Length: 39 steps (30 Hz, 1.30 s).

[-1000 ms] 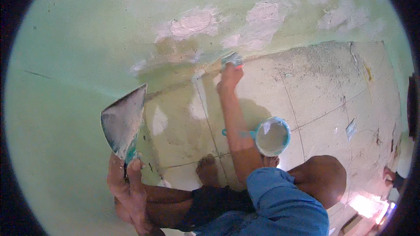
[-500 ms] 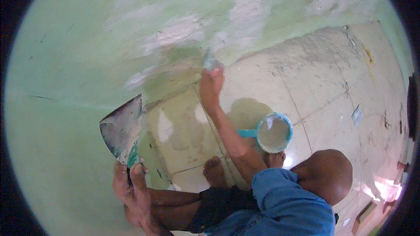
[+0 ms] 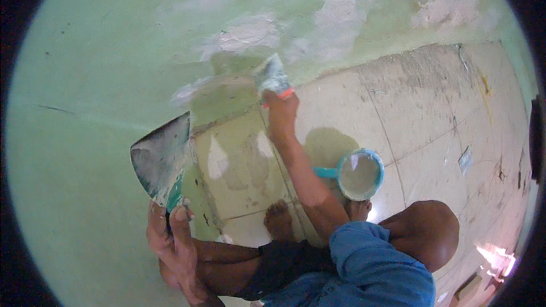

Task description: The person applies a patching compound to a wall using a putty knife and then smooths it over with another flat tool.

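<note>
In my left hand (image 3: 173, 239), at the lower left, is a broad putty knife (image 3: 162, 153) with a smeared grey blade and green at its handle. Its blade points up in front of the green wall. My right hand (image 3: 281, 113) grips a smaller scraper (image 3: 274, 75) with a whitish, smeared blade and a red edge by the fingers. That blade is at the foot of the wall (image 3: 102, 68), below a white patch (image 3: 250, 31); whether it touches cannot be told. A dipper (image 3: 380, 179) with a turquoise handle holds pale paste, right of my right forearm.
Further white patches (image 3: 449, 8) mark the wall. Dusty beige floor tiles (image 3: 415, 119) run along its foot. My bare left foot (image 3: 278, 222) is between my bent knees; the other is partly behind the dipper. A small bluish scrap (image 3: 465, 160) lies at the right.
The small scraper has turned, so more of its blade face shows, and it is less blurred. The left hand keeps the broad putty knife nearly in place. The view has shifted slightly.
</note>
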Available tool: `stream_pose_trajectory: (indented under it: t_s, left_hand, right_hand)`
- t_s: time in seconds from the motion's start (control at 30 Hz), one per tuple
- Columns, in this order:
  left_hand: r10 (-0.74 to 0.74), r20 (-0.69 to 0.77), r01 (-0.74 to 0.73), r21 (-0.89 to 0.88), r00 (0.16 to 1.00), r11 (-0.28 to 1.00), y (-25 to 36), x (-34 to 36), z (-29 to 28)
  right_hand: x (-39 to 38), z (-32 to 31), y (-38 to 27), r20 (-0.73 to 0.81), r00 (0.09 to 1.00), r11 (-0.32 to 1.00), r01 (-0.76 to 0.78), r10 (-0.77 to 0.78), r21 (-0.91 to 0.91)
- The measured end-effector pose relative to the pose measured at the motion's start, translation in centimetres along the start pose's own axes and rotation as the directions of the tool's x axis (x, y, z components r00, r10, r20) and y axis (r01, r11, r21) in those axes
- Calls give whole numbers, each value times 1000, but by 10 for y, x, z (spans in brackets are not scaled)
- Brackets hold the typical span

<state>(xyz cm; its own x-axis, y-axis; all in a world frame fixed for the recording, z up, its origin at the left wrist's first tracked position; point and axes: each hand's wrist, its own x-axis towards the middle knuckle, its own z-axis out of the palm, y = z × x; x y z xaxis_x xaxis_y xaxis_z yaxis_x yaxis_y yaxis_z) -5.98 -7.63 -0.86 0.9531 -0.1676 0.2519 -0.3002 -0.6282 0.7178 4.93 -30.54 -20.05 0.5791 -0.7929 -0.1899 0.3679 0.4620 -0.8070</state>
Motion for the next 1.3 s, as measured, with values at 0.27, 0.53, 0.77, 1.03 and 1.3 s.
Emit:
stream_pose_trajectory:
  t_s: [0.27, 0.53, 0.77, 1.03, 1.3]
  left_hand:
    - [-169, -128, 131, -259, 977, 957, 10, -6, -10]
    - [-101, -286, -9, -360, 953, 933, 2, -8, -32]
    - [-19, -163, -55, -437, 986, 898, -25, -27, -69]
    - [607, -139, -406, 626, 782, 667, -52, -29, -80]
    - [661, -101, -451, 654, 744, 607, -66, -15, -68]
  right_hand:
    - [13, -93, -6, -15, 949, 944, -312, 316, 110]
    - [36, -130, -40, 225, 944, 892, -125, 242, -435]
    - [20, -102, -84, 562, 821, 845, 228, 100, -483]
    - [26, -89, -86, 601, 799, -8, 602, 28, -799]
    - [74, -96, -97, 783, 594, -16, 795, -184, -607]
